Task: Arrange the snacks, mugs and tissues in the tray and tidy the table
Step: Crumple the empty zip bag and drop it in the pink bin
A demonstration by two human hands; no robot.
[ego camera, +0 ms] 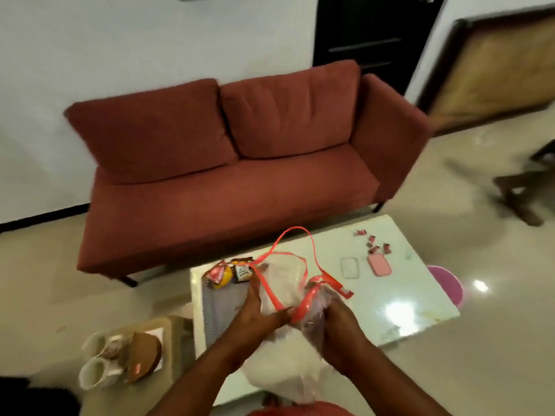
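A clear plastic pack of white tissues (283, 280) with a loose red strip (295, 244) is held over the white table (399, 298). My left hand (258, 310) grips its left side and my right hand (339, 319) grips the crumpled plastic on its right. Under the pack lies a grey tray (222, 301). Snack packets (229, 273) sit at the tray's far end. Two white mugs (100, 360) lie on their sides on a low stool at the left, beside a brown packet (145, 354).
Small red sweets (374, 243) are scattered at the table's far right, near a pink case (380, 265) and a clear case (350, 267). A red sofa (234, 175) stands behind the table. A purple bin (447, 286) sits right of the table.
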